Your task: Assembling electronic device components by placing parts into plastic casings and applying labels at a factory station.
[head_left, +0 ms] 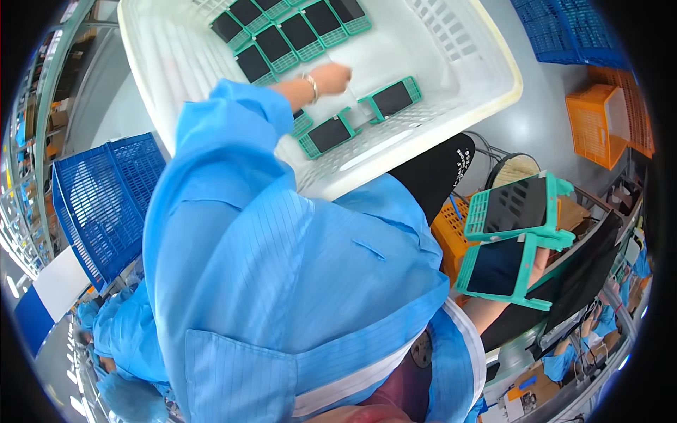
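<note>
The light blue smock [282, 261], finely striped and creased, lies nearest the camera and fills the middle of the frame, with a patch pocket [240, 381] at lower left. Its sleeve leads up to the left hand [329, 79], at upper centre over the inside of the white crate [486, 67]. Its fingers look curled in, but they are blurred and I cannot tell whether they hold anything; a pale bracelet [310, 86] circles the wrist.

At right, the right hand [539, 266] grasps two green plastic frames, the upper frame [515, 206] overlapping the lower frame [497, 269]. Each surrounds a dark, glossy rectangular panel and has prongs at its right end; the upper panel mirrors a pattern of rounded slots.

More such green frames [299, 35] lie in close rows in the crate, at the top of the picture. Nearer the crate's lower edge lie a tilted frame [393, 99] and a second frame [328, 134], prong ends facing. The crate is smooth, with slotted walls and a thick rounded rim.

Latticed blue baskets [106, 204] stand at left, an orange crate [596, 123] at right.
</note>
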`<state>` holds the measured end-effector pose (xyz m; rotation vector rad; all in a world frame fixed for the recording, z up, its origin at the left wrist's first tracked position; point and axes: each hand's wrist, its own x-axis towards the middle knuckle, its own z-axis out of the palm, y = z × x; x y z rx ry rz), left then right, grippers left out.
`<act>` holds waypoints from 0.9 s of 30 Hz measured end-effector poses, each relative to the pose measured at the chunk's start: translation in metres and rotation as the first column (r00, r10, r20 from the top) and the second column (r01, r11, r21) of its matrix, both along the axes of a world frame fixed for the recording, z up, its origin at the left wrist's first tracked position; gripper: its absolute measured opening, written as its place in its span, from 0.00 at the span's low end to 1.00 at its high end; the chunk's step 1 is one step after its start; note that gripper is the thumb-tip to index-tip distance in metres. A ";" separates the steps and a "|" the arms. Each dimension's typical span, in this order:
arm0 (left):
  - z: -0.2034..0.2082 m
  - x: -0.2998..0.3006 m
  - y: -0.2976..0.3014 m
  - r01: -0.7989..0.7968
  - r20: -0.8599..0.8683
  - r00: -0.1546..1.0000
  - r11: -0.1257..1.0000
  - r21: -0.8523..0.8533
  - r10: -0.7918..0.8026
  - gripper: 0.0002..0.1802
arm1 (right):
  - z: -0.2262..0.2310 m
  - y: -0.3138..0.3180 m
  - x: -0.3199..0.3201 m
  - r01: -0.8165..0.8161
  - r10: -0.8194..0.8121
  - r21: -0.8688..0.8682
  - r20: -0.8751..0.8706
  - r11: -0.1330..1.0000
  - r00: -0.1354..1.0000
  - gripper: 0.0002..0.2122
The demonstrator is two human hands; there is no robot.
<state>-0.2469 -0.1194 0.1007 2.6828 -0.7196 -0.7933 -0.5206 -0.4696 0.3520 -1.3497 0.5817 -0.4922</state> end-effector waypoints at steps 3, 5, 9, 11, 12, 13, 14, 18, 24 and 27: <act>-0.024 -0.047 0.018 0.215 -0.122 0.966 0.971 -0.104 -0.227 0.19 | -0.010 0.003 -0.004 -0.043 0.023 -0.123 -0.161 0.991 0.987 0.14; -0.026 -0.051 0.014 0.381 -0.068 0.920 0.921 -0.077 -0.386 0.18 | -0.008 0.013 0.000 -0.028 0.004 -0.131 -0.181 0.991 0.983 0.13; -0.009 -0.045 0.003 0.673 0.077 0.739 0.740 -0.019 -0.670 0.15 | -0.015 0.024 0.008 -0.040 0.018 -0.102 -0.209 0.994 0.978 0.13; 0.004 -0.032 -0.001 0.723 0.020 0.691 0.691 0.005 -0.723 0.13 | -0.024 0.021 0.012 -0.106 0.074 -0.135 -0.219 0.985 0.973 0.13; 0.009 -0.027 -0.002 0.772 -0.039 0.635 0.635 0.019 -0.771 0.10 | -0.027 0.018 0.011 -0.166 0.141 -0.113 -0.196 0.980 0.970 0.13; 0.011 -0.024 -0.002 0.771 -0.039 0.637 0.637 0.019 -0.770 0.10 | -0.031 0.019 0.011 -0.147 0.122 -0.108 -0.211 0.983 0.970 0.13; 0.011 -0.020 -0.001 0.788 -0.096 0.614 0.615 0.016 -0.784 0.09 | -0.032 0.019 0.011 -0.149 0.124 -0.108 -0.210 0.983 0.970 0.13; 0.028 0.013 0.015 0.610 -0.169 0.751 0.768 -0.196 -0.639 0.07 | -0.037 0.021 0.008 -0.129 0.115 -0.041 -0.246 0.991 0.962 0.13; 0.062 0.063 0.032 -0.080 -0.250 0.968 0.933 -0.351 -0.011 0.06 | -0.044 0.030 0.003 -0.146 0.150 0.033 -0.222 0.989 0.963 0.13; 0.013 0.053 0.031 -0.473 -0.342 0.875 0.754 -0.456 0.342 0.08 | -0.044 0.032 0.008 -0.136 0.134 0.009 -0.238 0.991 0.962 0.12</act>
